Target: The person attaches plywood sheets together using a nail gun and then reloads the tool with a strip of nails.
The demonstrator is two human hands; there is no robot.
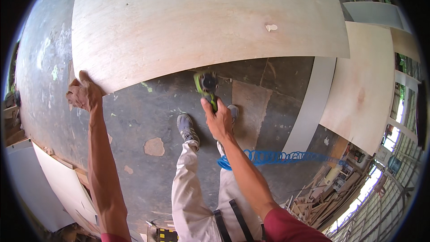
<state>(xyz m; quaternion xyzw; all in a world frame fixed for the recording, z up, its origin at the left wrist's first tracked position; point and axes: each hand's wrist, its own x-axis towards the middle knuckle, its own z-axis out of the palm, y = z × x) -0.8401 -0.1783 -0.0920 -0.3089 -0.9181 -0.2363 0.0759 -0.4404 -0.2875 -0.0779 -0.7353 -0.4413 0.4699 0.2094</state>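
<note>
A large pale plywood sheet (201,22) fills the upper part of the view, with a small torn patch in its face toward the right. At its near left corner my left hand (85,92) is closed on the edge, thumb up and fingers curled. My right hand (218,118) is wrapped round the handle of a green and black air nail gun (207,83), slightly blurred. The gun's head is close to the sheet's near edge, over the dark floor. A blue coiled air hose (286,157) stretches from beside my right forearm toward the right; its joint with the gun is hidden.
A second plywood sheet (358,85) lies at the right, beside a long pale strip (312,103). Scrap wood (322,192) is heaped at the lower right. White panels (62,183) lean at the lower left. My shoes (186,126) stand on the worn, patched floor (134,130).
</note>
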